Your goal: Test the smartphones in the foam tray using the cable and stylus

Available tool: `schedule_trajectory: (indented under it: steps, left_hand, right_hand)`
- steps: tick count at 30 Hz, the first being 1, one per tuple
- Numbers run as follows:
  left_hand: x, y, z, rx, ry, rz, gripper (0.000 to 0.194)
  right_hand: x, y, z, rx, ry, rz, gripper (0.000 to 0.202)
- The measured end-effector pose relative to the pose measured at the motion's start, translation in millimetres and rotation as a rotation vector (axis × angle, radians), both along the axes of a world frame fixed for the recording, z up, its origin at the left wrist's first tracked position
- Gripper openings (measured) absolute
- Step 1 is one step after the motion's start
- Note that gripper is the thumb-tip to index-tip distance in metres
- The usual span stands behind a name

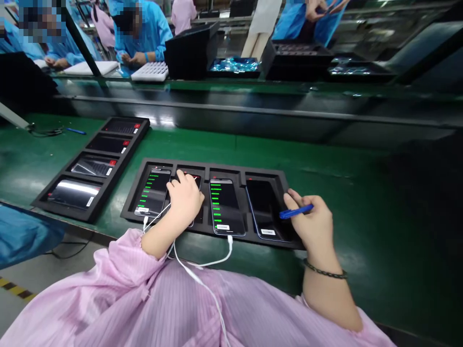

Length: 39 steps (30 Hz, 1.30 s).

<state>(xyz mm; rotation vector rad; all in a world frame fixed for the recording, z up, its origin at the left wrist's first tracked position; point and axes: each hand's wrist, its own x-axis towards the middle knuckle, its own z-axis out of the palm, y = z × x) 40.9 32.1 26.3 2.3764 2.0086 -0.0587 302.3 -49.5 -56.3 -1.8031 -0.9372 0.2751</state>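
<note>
A black tray (207, 174) holds phones side by side. The leftmost phone (152, 193) and the third phone (227, 207) show green text lines, each with a white cable plugged into its lower end. My left hand (185, 198) lies over the second phone (197, 179), hiding most of it; its fingers are bent and whether they grip anything is unclear. The rightmost phone (265, 207) has a dark screen. My right hand (313, 219) holds a blue pen (296, 211) at the tray's right edge, its tip above that dark phone.
Another black tray (121, 166) with several phones stands at the left on the green table (361, 202). White cables (202, 282) run down over my lap. A blue pen (75, 130) lies far left. Beyond the ledge are black boxes (191, 50) and people in blue.
</note>
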Motion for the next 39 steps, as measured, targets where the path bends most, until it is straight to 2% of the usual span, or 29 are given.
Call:
schedule_trajectory:
  steps: [6, 9, 11, 14, 17, 19, 20, 22, 24, 27, 29, 31, 35, 39]
  left_hand:
    - [0, -2, -4.6, 0.025, -0.058, -0.006, 0.038]
    - [-16, -7, 0.8, 0.006, -0.15, -0.009, 0.049]
    - [-41, -14, 12.7, -0.01, -0.318, -0.052, 0.051]
    - [-99, -33, 42.4, -0.137, -0.696, -0.115, 0.045]
    - [-167, -63, 69.9, -0.502, -0.96, 0.024, 0.055]
    - [-203, -79, 75.0, -0.72, -1.143, 0.112, 0.07]
    - [-215, -83, 71.8, -0.771, -1.202, 0.149, 0.074]
    - [-226, -83, 54.8, -0.643, -1.211, 0.264, 0.069]
    - [-222, -73, 28.7, -0.476, -1.083, 0.328, 0.059]
    - [-204, -52, -7.6, -0.273, -0.854, 0.281, 0.045]
    - [-195, -41, -21.1, -0.222, -0.761, 0.222, 0.038]
    - [-191, -33, -25.8, -0.208, -0.73, 0.178, 0.033]
    - [-188, -24, -25.2, -0.22, -0.752, 0.115, 0.03]
    - [-185, -14, -27.1, -0.125, -0.697, 0.05, 0.03]
  right_hand:
    - [-8, -1, 5.5, 0.081, 0.261, -0.029, 0.075]
    - [-12, 0, 11.1, 0.093, 0.289, -0.055, 0.085]
    - [-15, 1, 14.5, 0.104, 0.309, -0.088, 0.09]
    - [-18, 3, 17.9, 0.121, 0.333, -0.122, 0.093]
    - [-19, 2, 18.6, 0.129, 0.315, -0.102, 0.091]
    - [-21, 1, 17.9, 0.13, 0.284, -0.093, 0.088]
    - [-22, 1, 17.4, 0.128, 0.269, -0.098, 0.087]
    - [-28, 3, 16.6, 0.124, 0.24, -0.12, 0.085]
    - [-35, 4, 16.1, 0.128, 0.229, -0.158, 0.084]
    - [-47, 2, 15.2, 0.134, 0.234, -0.206, 0.083]
    - [-52, 0, 13.6, 0.13, 0.212, -0.199, 0.084]
    - [-53, -3, 11.1, 0.142, 0.17, -0.171, 0.084]
    - [-50, -2, 7.5, 0.192, 0.123, -0.145, 0.084]
    - [-51, 5, 8.4, 0.19, 0.154, -0.125, 0.079]
